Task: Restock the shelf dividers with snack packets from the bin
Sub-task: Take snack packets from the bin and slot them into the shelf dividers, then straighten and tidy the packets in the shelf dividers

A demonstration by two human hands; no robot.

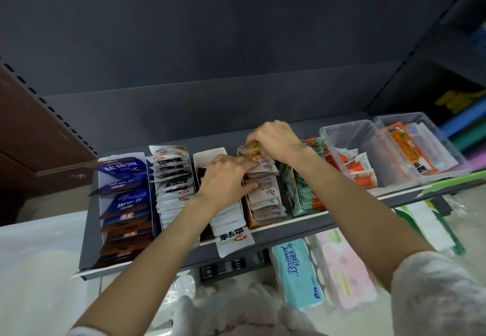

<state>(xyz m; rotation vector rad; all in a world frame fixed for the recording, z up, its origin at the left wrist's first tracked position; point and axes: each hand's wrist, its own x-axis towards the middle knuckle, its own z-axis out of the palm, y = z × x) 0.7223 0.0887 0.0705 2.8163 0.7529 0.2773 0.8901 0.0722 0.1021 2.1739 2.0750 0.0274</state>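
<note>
The shelf (289, 233) looks like matt grey painted metal, smooth. Along its front edge stand white cardboard dividers (207, 155), holding glossy plastic-film snack packets (263, 193) (some dark blue, some pale). At the shelf's right corner sit clear, shiny plastic bins (342, 135). The sleeve (436, 293) appears soft, fuzzy cloth.

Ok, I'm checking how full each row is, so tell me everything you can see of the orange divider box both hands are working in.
The orange box is a narrow open-topped tray, cardboard by the look, running front to back on the shelf. Pale packets with small red logos fill it, overlapped like shingles. The left hand rests its fingers on the middle packets; the right hand pinches a packet at the back end. A green box stands beside it on the right.
</note>
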